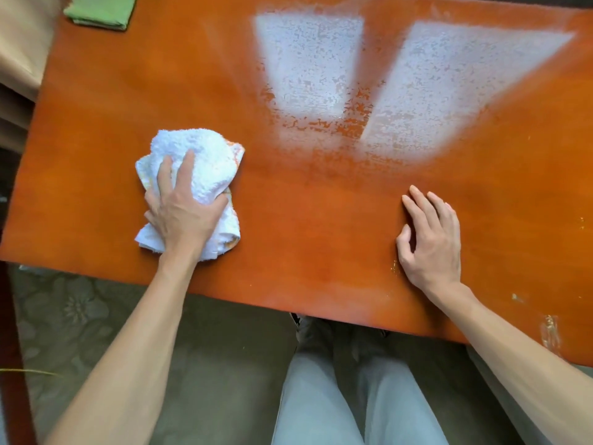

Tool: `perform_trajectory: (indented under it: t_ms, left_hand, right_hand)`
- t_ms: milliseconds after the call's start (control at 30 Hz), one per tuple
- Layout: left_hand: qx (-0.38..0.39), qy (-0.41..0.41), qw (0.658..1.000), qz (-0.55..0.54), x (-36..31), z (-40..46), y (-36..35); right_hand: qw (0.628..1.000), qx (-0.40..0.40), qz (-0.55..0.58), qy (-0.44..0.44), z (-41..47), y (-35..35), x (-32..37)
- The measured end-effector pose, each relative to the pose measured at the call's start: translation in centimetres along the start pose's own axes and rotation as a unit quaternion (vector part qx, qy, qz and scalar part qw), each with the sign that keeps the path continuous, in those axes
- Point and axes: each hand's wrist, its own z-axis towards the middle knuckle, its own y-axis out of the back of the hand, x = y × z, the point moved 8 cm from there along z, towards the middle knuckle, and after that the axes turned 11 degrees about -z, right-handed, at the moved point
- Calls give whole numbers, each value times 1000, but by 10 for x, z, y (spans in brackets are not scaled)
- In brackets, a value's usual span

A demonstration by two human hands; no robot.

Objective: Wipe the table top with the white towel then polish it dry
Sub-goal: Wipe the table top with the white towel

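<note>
The orange-brown wooden table top [321, 220] fills most of the view. A bunched white towel [205, 159] with orange-striped edges lies on its left part. My left hand [183, 213] presses down on the towel with the fingers curled around it. My right hand [433, 239] rests flat on the bare wood at the right, fingers apart, holding nothing. Two bright window reflections show a mottled, wet-looking film [314, 69] on the far middle and right of the table.
A folded green cloth [101, 11] lies at the far left corner. The near table edge runs across below my hands, with my legs in light trousers [321, 396] and a patterned floor [80, 316] under it. Small scuffs mark the near right edge [550, 332].
</note>
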Motion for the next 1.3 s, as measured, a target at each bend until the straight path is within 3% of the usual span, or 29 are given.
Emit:
perform_trajectory:
  t_ms: [133, 367, 500, 567, 700, 867, 1100, 1300]
  left_hand:
    - [-9, 39, 999, 0, -16, -31, -16]
    - [7, 11, 1000, 22, -88, -95, -63]
    - [15, -1, 999, 31, -144, -138, -99]
    - [20, -8, 999, 29, -177, -158, -119]
    - [58, -61, 995, 44, -240, -181, -155]
    - [67, -106, 992, 16, -248, -140, -148]
    - [51, -15, 999, -2, -209, -94, -116]
    - [17, -15, 1000, 9, -211, -97, -115]
  right_hand:
    - [1000, 6, 0, 0, 0, -1, 0]
    - [999, -2, 40, 26, 0, -2, -1]
    - [980, 13, 162, 113, -6, 12, -19]
    - [979, -1, 135, 154, -18, 23, -50]
    - [995, -25, 93, 28, -39, 44, -174]
    - [996, -6, 42, -79, -58, 54, -295]
    - [996, 3, 30, -78, -66, 37, -315]
    - [996, -18, 50, -75, -66, 41, -316]
